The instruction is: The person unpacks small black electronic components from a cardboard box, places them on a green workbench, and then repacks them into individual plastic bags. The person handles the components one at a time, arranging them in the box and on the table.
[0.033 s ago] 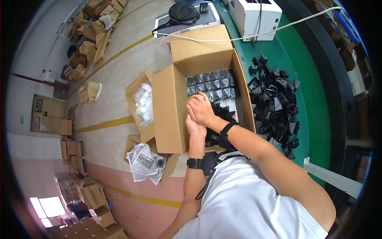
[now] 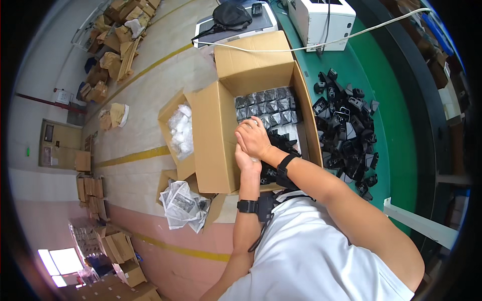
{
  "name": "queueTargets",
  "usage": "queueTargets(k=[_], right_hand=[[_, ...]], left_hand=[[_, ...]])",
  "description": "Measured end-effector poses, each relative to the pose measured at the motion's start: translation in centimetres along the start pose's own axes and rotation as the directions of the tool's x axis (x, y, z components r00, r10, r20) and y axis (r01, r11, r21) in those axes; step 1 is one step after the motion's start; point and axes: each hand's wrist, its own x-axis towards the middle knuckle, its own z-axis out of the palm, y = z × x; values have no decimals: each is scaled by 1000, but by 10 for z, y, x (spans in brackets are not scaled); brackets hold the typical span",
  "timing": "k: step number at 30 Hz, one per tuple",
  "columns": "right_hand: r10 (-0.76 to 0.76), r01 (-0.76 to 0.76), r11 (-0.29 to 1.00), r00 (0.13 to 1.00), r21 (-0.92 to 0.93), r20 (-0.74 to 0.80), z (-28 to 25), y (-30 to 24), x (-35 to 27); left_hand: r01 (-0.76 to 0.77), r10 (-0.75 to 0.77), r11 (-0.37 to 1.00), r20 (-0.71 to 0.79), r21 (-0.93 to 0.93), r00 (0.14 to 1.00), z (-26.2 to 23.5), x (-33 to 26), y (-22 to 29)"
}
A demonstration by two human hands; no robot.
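Carefully, both hands, right [image 2: 254,138] over left [image 2: 246,159], fingers closed on a small bag, should lay it flat beside the packed rows in the box [image 2: 216,135].

Large open brown carton [image 2: 221,135], centre, holding rows of small dark bagged packets [image 2: 263,108]. Smaller open carton [image 2: 170,115] at its left with clear plastic bags [image 2: 182,131]. Flattened brown cartons [image 2: 118,35] far left.

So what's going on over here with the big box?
A person has both hands inside an open cardboard box. The right hand lies over the left hand, above rows of bagged black parts packed in it. Whether either hand holds anything cannot be seen. A pile of loose black parts lies on the green table beside the box.
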Motion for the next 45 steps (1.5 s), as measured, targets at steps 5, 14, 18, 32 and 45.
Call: queueTargets(k=[5, 14, 18, 32, 45], right_hand=[[78, -75, 996, 991, -38, 107, 24, -1, -12], [359, -853, 138, 517, 504, 777, 9, 40, -47], [525, -852, 523, 345, 25, 778, 8, 148, -100], [734, -714, 661, 551, -231, 397, 170, 206, -79], [761, -859, 512, 444, -16, 473, 129, 224, -67]], left_hand=[[-69, 74, 997, -123, 43, 990, -10, 11, -1], [-88, 131, 985, -303, 149, 944, -51, 28, 31], [-99, 558, 363, -131, 927, 819, -112, 52, 80], [-128, 617, -402, 371, 907, 694, -101, 56, 59], [-112, 617, -324, 299, 940, 728, -102, 63, 62]])
